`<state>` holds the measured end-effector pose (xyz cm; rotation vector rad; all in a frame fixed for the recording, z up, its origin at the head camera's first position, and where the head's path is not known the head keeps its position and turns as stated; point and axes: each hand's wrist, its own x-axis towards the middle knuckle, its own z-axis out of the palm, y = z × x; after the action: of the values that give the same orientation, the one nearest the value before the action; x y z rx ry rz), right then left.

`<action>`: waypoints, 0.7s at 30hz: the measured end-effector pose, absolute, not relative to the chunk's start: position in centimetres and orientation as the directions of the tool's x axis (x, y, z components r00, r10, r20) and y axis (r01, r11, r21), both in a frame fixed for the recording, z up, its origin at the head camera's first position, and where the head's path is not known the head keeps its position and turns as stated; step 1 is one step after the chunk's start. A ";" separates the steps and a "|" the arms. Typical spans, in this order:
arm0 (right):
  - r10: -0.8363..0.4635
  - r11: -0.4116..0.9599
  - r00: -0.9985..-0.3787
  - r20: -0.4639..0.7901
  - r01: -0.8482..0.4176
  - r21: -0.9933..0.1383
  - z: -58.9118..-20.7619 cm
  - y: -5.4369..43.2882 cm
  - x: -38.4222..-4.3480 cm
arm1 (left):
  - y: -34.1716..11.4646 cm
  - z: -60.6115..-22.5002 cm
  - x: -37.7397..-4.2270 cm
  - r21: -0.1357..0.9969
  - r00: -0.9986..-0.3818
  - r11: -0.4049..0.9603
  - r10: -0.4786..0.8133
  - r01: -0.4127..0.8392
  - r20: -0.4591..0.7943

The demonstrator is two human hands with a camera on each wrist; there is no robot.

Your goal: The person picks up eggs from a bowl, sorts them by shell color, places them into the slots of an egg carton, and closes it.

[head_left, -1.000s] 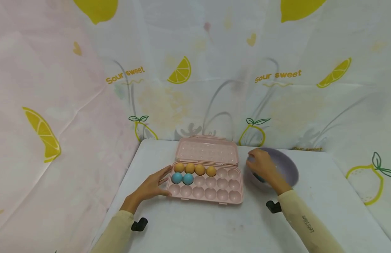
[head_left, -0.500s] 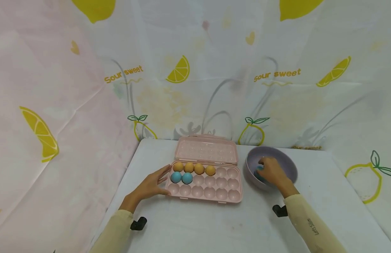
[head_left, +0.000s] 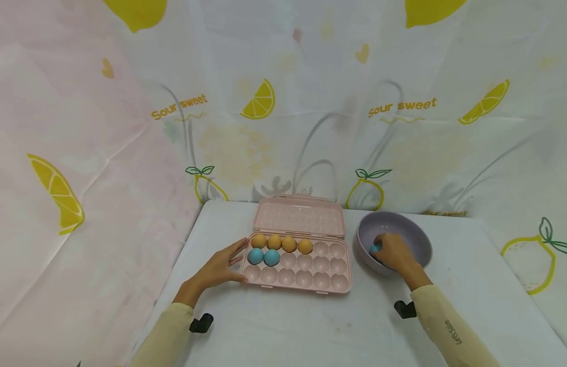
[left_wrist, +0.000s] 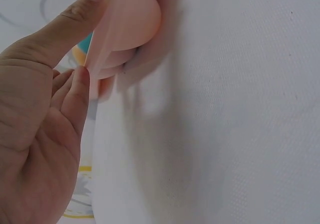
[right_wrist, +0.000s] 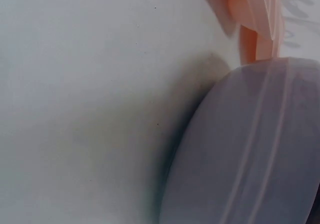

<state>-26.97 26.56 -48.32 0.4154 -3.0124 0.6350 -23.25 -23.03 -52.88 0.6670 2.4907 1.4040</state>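
My left hand (head_left: 217,266) rests against the left end of a pink egg box (head_left: 283,285), thumb at the front corner and the other fingers, nearly straight, toward the back. In the left wrist view the thumb and fingertips touch the box's rim (left_wrist: 102,39). Several orange eggs (head_left: 289,244) fill part of the back row, and two blue eggs (head_left: 271,257) stand at the left of the middle row. My right hand (head_left: 394,251) reaches into a purple bowl (head_left: 418,239), its curled fingers on a blue egg (head_left: 375,248), mostly hidden. The right wrist view shows only the bowl's outer wall (right_wrist: 235,159).
The egg box's lid (head_left: 299,216) is folded back flat behind it, and the bowl stands close to the box's right end. Both are on a white-covered table (head_left: 311,331). A lemon-patterned cloth (head_left: 306,148) hangs behind and at the sides.
My right hand has moved from the bowl's left rim down into the bowl, and its fingers have closed over a blue egg. The left hand stays at the egg box.
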 end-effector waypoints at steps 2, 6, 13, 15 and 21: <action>-0.255 0.881 -0.963 0.089 -0.269 -0.388 -48.3 26.4 -26.9 | -23.0 -52.9 -23.3 0.849 -0.878 0.446 0.477 0.284 0.043; -0.232 0.891 -0.971 0.057 -0.235 -0.387 -48.1 26.3 -26.6 | -22.9 -52.9 -23.2 0.849 -0.881 0.448 0.472 0.279 0.040; -0.204 0.902 -0.979 0.013 -0.193 -0.385 -48.1 26.6 -26.5 | -23.0 -53.1 -23.3 0.855 -0.874 0.432 0.483 0.285 0.047; -0.203 0.900 -0.979 0.030 -0.198 -0.388 -48.0 26.6 -26.6 | -23.1 -53.0 -23.2 0.857 -0.873 0.429 0.486 0.288 0.050; -0.174 0.895 -0.980 0.094 -0.198 -0.400 -47.2 26.4 -26.5 | -23.1 -53.0 -23.2 0.849 -0.871 0.438 0.489 0.295 0.050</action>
<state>-26.52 26.43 -47.23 0.2951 -3.0034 0.6422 -23.24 -23.09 -53.03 0.6880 2.4857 1.4051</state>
